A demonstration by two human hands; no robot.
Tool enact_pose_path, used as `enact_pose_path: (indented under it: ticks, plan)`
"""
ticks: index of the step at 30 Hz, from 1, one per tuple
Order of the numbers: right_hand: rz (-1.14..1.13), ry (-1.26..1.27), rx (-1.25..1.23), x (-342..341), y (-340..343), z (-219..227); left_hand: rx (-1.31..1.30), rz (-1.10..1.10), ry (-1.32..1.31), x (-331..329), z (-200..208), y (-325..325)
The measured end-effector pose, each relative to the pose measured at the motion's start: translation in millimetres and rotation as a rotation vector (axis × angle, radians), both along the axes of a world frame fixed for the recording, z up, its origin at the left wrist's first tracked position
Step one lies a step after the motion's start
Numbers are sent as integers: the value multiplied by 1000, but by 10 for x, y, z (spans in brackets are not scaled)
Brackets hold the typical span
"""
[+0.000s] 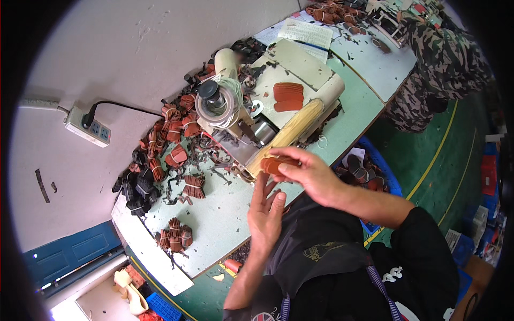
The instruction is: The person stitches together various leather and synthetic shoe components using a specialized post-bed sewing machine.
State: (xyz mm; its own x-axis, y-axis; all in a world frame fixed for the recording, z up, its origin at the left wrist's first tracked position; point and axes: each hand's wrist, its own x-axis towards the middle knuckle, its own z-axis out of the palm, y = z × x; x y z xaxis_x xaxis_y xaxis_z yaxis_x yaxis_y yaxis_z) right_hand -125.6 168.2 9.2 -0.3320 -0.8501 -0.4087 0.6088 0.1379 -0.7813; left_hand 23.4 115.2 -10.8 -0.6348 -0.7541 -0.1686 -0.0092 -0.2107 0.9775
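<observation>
Pieces (271,165), reddish-brown, pinched between right-hand fingers (294,172), left-hand fingers (259,188) loosely parted just below.

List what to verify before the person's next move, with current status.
1. Right hand has a grip on the brown pieces: ok, pinched between thumb and fingers.
2. Left hand open: ok, thumb apart from the fingers; whether the fingertips touch the pieces, cannot tell.
3. Fanned brown stack lying flat on the cream machine: ok.
4. Bench free of loose offcuts: not ok, dark scraps are scattered beside the machine.
5. Black plug in the white power strip: ok.
6. Machine stopped: cannot tell from one still.
</observation>
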Motion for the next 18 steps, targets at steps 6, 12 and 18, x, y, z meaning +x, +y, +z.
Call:
enact_pose_path:
  ticks: [6,12,18]
  plan:
    - [-171,-346,-82,512,-39,-191,-519,141,-263,-183,-104,253]
    - [-77,-454,42,828,-95,-146,-958,-128,-496,33,142,-55]
    - [493,-153,58,470,11,-171,-357,-425,-338,223,269,-889]
